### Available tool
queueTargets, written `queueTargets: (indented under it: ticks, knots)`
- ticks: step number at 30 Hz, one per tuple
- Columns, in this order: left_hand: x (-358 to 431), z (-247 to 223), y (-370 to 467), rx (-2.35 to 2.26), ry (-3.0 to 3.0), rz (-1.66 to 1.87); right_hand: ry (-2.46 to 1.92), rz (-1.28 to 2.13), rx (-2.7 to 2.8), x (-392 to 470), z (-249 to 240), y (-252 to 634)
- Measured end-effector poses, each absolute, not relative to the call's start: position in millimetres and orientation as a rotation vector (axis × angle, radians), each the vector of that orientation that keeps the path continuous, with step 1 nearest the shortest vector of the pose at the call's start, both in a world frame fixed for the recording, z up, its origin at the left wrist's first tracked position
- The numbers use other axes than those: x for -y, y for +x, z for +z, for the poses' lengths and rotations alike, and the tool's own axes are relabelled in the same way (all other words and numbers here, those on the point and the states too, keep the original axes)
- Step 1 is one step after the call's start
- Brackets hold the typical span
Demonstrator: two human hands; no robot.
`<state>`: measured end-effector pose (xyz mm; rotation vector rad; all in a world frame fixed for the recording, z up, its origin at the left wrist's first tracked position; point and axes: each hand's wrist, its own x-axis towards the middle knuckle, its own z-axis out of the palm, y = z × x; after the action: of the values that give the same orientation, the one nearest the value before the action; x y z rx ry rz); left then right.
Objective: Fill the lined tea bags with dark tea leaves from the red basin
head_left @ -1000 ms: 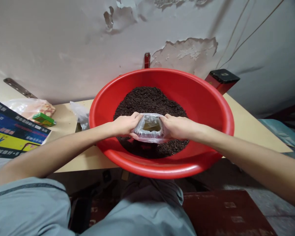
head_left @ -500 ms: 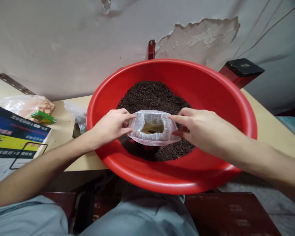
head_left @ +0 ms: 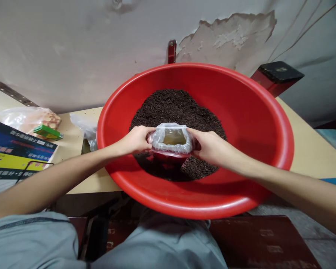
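A large red basin point(head_left: 257, 112) holds a heap of dark, dry, loose material point(head_left: 170, 104). Above its middle is a red container whose mouth is lined with a clear plastic bag point(head_left: 184, 144), folded outward over the rim; the opening faces up and its inside looks yellowish. My left hand point(head_left: 140, 139) grips the left side of the lined rim, thumb and fingers pressed on it. On the right side, my right hand point(head_left: 205, 144) holds the rim the same way. The fingertips below the rim are partly hidden.
The basin stands on a pale tabletop point(head_left: 305, 138). At left lie a printed box point(head_left: 16, 153), a green packet point(head_left: 48, 132) and plastic bags point(head_left: 86, 129). Behind, a red and black box point(head_left: 280, 74) is near the wall.
Both hands have closed in on the sides of the rim, from pinching the bag's spread edge. The bag now lies tighter around the opening. The view has shifted slightly.
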<state>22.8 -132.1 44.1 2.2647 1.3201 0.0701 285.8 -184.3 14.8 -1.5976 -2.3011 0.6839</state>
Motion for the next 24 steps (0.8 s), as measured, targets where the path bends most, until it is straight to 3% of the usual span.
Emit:
queueTargets:
  ticks: [10,17,24]
  knots:
    - [122,52,34,-1.392,2.201,0.008,-1.627,0.738,2.167,183,15,283]
    - [115,25,24,-1.307,1.989,0.272,-1.678,0.696,2.099,182,-1,282]
    - [103,12,22,-1.182,1.718,0.385,-1.646,1.101,1.663,174,-16,281]
